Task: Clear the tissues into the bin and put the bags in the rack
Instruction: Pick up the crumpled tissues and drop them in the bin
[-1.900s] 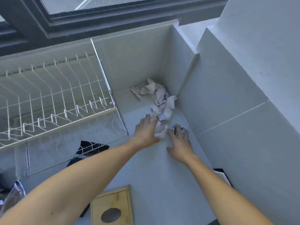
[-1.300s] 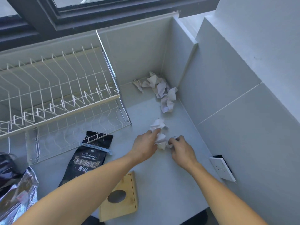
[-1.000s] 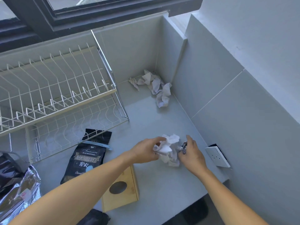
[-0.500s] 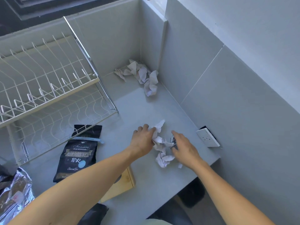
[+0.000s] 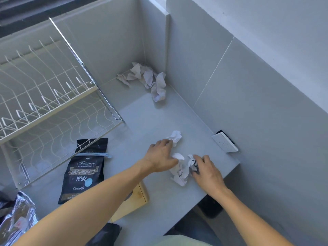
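Observation:
Crumpled white tissues [image 5: 180,172] lie in a small heap near the counter's front right edge, between my hands. My left hand [image 5: 160,157] rests flat on the counter, its thumb against the heap and its fingertips touching a separate tissue ball [image 5: 175,136]. My right hand [image 5: 207,170] curls its fingers round the heap's right side, where a dark-printed scrap shows. A larger pile of tissues [image 5: 149,79] sits in the far corner. A black coffee bag [image 5: 85,172] lies flat in front of the white wire rack [image 5: 44,96]. A silver bag [image 5: 16,216] is at the lower left.
A wooden tissue box [image 5: 135,201] stands partly under my left forearm. Another black bag [image 5: 107,232] shows at the bottom edge. A white socket [image 5: 224,144] juts from the right wall. Below the counter edge [image 5: 230,172] sits a dark container [image 5: 211,208], perhaps the bin.
Both hands have drawn a batch of tissues from the corner pile toward the front right edge. One tissue ball now lies apart by my left fingertips. The view has tilted downward.

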